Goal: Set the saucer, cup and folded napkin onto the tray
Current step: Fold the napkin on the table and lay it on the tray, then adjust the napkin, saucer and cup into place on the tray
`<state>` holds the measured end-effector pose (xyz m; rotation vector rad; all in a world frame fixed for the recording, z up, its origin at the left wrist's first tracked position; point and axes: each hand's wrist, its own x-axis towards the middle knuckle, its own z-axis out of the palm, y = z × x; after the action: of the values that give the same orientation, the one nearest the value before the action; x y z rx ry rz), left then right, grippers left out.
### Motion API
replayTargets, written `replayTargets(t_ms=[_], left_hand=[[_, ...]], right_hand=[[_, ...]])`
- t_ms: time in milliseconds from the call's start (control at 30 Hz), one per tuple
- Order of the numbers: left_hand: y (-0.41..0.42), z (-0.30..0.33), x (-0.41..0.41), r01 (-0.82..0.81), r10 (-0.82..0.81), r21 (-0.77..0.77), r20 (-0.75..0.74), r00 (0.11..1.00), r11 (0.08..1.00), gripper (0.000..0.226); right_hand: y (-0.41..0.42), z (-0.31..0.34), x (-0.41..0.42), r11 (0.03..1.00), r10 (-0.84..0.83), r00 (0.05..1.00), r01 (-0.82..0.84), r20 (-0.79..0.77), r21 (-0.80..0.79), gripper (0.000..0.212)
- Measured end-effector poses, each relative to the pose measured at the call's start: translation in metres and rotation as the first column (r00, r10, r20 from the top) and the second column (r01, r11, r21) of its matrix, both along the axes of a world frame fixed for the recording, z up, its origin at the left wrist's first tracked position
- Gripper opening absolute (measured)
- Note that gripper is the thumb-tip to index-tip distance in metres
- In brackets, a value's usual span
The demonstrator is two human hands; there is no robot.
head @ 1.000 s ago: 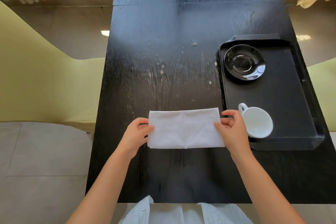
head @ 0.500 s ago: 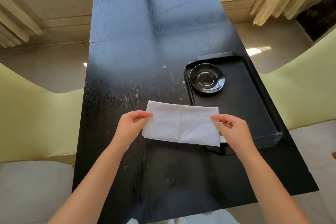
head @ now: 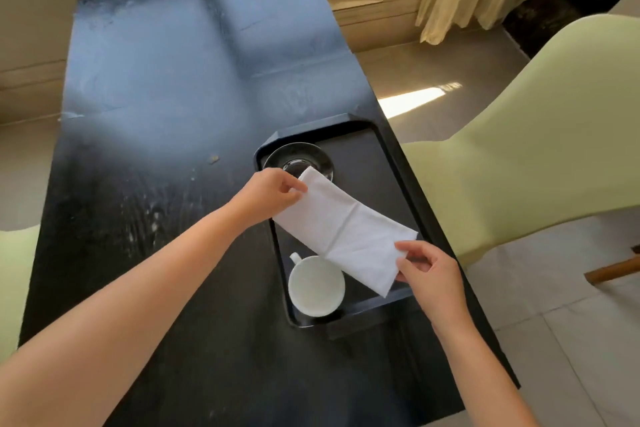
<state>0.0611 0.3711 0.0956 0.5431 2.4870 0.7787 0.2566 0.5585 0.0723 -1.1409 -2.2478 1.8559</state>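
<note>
Bright daylight from upper right, bluish glare on table (head: 166,87), wide-angle edge warping, slight softness

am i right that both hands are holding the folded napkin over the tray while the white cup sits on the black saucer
Not quite. In the head view the white cup sits on the tray floor at its near end, apart from the black saucer at the far end. The rest holds: the left hand and right hand hold the folded napkin by its ends over the tray.
</note>
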Motion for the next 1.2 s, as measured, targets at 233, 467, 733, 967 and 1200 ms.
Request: replayTargets(t_ms=[233, 467, 733, 967, 1200], left_hand=[[0.101, -0.052, -0.039, 0.318, -0.348, -0.226, -0.109, 0.931, 0.921, 0.026], [0.141, -0.092, -0.050, 0.425, -0.477, -0.363, -0.064, 0.876, 0.829, 0.032], [0.153, -0.107, -0.053, 0.486, -0.565, -0.380, -0.126, 0.816, 0.787, 0.065], [0.147, -0.126, -0.044, 0.473, -0.686, -0.570, -0.237, 0.688, 0.671, 0.079], [0.137, -0.142, -0.018, 0.536, -0.657, -0.452, -0.164, 0.736, 0.713, 0.073]], right_hand=[[0.029, -0.056, -0.013, 0.988, -0.153, 0.986, 0.150, 0.063, 0.044, 0.020], [0.036, -0.092, -0.033, 0.979, -0.181, 0.976, 0.167, 0.122, 0.113, 0.021], [0.048, -0.100, -0.038, 0.985, -0.027, 0.983, -0.004, 0.184, 0.170, 0.009], [0.046, -0.107, -0.034, 0.582, 0.148, 0.968, -0.249, 0.200, 0.774, 0.044], [0.043, -0.133, -0.042, 0.275, 0.394, 0.813, -0.549, 0.428, 0.789, 0.073]])
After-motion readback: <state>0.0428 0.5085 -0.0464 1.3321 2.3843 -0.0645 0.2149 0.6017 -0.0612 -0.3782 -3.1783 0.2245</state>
